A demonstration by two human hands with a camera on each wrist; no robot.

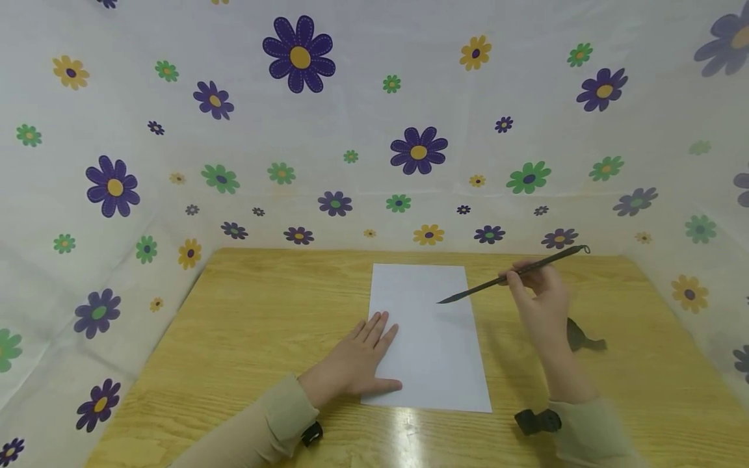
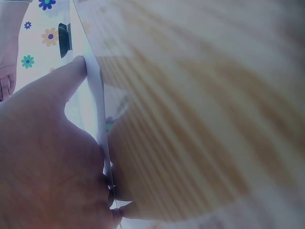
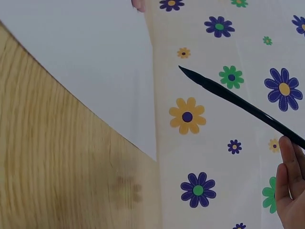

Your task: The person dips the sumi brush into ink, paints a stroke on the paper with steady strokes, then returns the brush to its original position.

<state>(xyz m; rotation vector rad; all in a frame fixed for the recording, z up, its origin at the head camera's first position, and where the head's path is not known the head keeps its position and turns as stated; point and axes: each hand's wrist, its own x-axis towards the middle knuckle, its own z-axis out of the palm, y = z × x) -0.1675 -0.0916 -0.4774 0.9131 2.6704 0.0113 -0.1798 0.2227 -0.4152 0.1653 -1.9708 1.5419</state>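
A white sheet of paper (image 1: pixel 433 351) lies on the wooden table with no marks visible on it. My left hand (image 1: pixel 363 361) rests on its left edge, fingers spread and thumb out over the lower part. Above the sheet's right side, my right hand (image 1: pixel 541 305) pinches a dark writing brush (image 1: pixel 480 286) by the handle. The brush slants, its pointed tip aimed left over the paper. In the right wrist view, the brush tip (image 3: pixel 190 74) hangs clear of the sheet (image 3: pixel 90 52). The left wrist view shows the left hand (image 2: pixel 43 152) close up at the paper's edge.
A dark object (image 1: pixel 579 336) with a narrow end lies on the table behind the right wrist, partly hidden; its kind is unclear. White cloth (image 1: pixel 351 117) printed with flowers surrounds the back and sides of the table (image 1: pixel 263 312).
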